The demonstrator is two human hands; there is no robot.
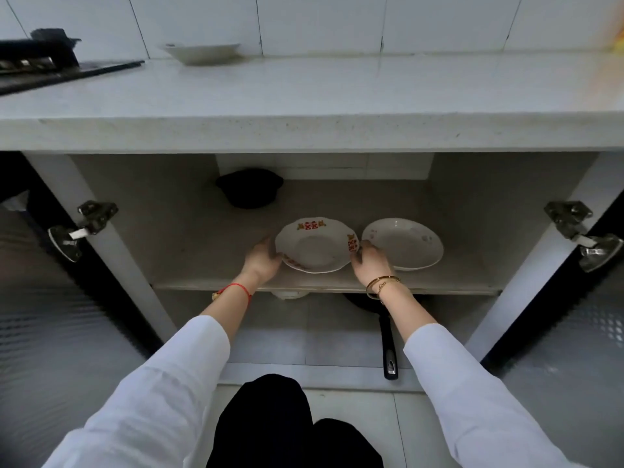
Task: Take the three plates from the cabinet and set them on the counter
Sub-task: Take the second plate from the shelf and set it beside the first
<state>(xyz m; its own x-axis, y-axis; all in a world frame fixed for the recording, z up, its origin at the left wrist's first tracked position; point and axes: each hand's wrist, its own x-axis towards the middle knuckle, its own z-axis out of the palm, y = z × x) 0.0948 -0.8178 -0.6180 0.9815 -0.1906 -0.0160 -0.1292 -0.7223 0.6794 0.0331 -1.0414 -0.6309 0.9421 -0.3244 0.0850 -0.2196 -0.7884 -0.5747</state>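
Head view: red-patterned plate (pixel 315 246) sits between both hands' grip, seemingly lifted.

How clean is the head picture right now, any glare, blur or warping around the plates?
Head view: wide-angle warp bows the counter edge; an orange flare smears the top right corner; the cabinet interior is dim but both plates, the red-patterned plate and the plain plate, read sharp; the sleeves at the bottom are soft.

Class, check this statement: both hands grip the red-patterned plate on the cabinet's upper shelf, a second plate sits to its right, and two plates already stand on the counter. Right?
Not quite. The head view shows one plate on the counter, not two. The rest holds: left hand and right hand grip the red-patterned plate; the second plate sits to its right.
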